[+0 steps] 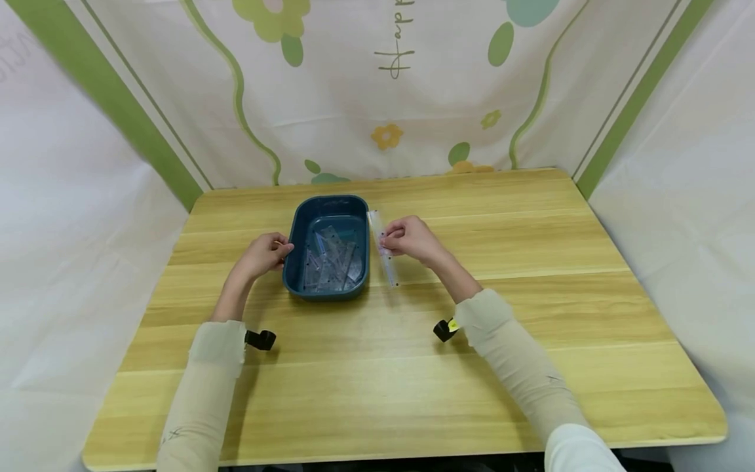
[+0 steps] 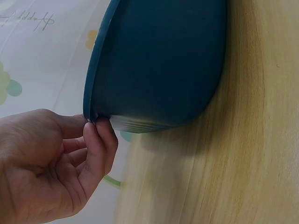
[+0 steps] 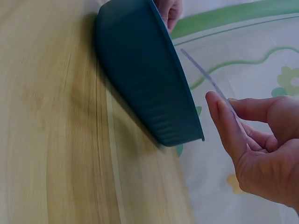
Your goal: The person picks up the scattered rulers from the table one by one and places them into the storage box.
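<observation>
A dark blue plastic basin [image 1: 299, 233] stands on the table, with several clear rulers [image 1: 336, 262] lying loose in a heap inside it. At its left rim my left hand [image 1: 267, 254] pinches the edge; in the left wrist view the thumb and fingers [image 2: 106, 140] close on that rim. Just off the basin's right side, my right hand [image 1: 411, 238] holds one clear ruler [image 1: 387, 267] between thumb and fingers. The right wrist view shows this ruler [image 3: 202, 70] nearly edge-on, raised beside the basin wall [image 3: 145, 79].
The wooden table [image 1: 377, 393] has rounded corners. Behind it hangs a white curtain [image 1: 342, 85] with flowers and green stripes, and white cloth continues along both sides. Black wrist cameras [image 1: 261, 339] stick out from the sleeves over the table.
</observation>
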Motion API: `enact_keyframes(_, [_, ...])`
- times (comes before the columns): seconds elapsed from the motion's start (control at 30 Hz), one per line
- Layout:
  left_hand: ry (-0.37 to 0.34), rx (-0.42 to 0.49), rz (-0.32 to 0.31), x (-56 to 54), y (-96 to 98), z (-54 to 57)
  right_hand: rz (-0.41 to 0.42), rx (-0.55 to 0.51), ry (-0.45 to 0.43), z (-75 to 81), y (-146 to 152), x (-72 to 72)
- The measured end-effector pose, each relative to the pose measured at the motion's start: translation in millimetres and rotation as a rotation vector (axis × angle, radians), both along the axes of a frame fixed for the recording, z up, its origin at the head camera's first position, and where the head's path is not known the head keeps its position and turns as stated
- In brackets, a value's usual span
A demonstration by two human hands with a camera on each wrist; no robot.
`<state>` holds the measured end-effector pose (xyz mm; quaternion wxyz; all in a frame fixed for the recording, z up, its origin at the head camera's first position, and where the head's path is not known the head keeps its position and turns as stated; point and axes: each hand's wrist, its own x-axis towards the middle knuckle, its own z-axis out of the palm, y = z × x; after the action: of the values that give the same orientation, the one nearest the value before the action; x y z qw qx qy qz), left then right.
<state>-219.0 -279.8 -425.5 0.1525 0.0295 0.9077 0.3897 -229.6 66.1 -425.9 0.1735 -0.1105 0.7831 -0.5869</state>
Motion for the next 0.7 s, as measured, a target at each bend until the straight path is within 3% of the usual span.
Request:
enact_keyframes(0.5, [0.014, -0.006, -0.005, 3.2, -0.2, -0.1, -0.018, -0.090, -0.036, 9.5, -39.4, -3.5])
enact_keyframes(0.7, [0.013, -0.007, -0.012, 3.9, 2.1, -0.2, -0.037, -0.047, 0.026, 8.8, -55.2, -9.3])
